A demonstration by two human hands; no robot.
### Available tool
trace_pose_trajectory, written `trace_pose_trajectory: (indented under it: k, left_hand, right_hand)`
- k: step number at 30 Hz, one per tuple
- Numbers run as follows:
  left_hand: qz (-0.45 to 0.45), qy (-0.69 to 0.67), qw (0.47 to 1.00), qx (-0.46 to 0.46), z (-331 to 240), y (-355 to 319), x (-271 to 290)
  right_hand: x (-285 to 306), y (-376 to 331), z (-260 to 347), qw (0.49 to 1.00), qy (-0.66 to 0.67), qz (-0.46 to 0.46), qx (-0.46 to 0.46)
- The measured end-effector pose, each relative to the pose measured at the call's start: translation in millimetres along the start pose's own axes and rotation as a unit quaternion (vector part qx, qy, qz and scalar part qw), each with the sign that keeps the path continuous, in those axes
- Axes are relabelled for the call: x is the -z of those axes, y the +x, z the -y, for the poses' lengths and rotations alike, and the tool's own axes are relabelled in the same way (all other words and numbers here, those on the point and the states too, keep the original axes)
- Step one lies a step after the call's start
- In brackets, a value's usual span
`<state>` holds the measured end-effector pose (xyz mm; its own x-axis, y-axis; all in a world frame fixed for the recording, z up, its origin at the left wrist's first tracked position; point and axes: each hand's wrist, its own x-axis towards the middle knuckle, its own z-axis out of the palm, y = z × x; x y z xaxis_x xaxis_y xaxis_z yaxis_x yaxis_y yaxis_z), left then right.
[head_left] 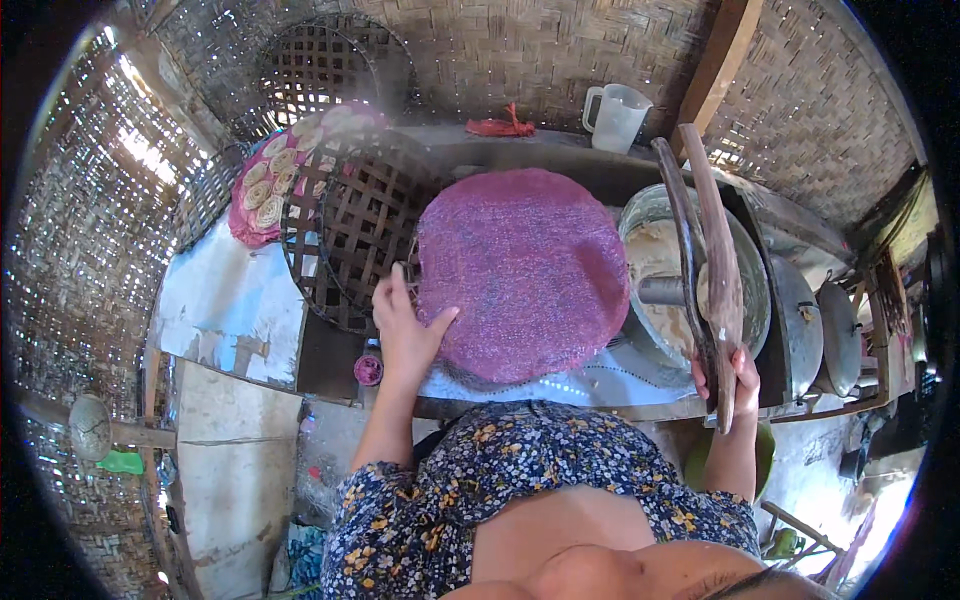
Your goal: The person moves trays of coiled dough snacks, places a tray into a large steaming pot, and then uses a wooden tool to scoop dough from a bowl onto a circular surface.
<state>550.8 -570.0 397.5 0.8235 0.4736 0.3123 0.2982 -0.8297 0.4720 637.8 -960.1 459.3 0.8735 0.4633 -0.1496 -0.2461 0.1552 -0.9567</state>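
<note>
In front of me lies a round tray-like form (525,270) topped with purple woven cloth. My left hand (405,325) is at its left edge, fingers stretched apart and thumb near the cloth. The fingertips reach between it and a dark open-weave basket (370,215) tipped on its side. My right hand (738,380) is closed round the lower ends of two long pieces of wood (722,270), one dark, one paler. They slant up over a large tub (755,285) holding pale dough (655,245) and a grey cylinder (662,290).
Coiled pale noodle rounds (270,185) lie on pink cloth at the far left. A translucent pitcher (618,115) and a red plastic bag (500,125) stand along the back ledge. Near my left wrist is a small pink-topped container (368,370). Lidded metal pots (800,325) stand right.
</note>
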Motion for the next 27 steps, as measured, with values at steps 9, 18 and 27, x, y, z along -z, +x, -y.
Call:
trace_pose_trajectory:
  k: [9,18,27]
  left_hand:
    - [0.085,-0.194,0.965,0.154,14,-19,0]
    - [0.041,-0.165,0.968,0.183,9,-13,0]
    - [0.017,-0.236,0.958,0.16,39,-15,-13]
  right_hand:
    - [3,7,-3,0.999,-0.004,0.051,0.01]
    - [-12,3,-8,1.0,-0.02,0.017,-0.002]
    - [-5,0,-9,1.0,-0.021,-0.001,-0.013]
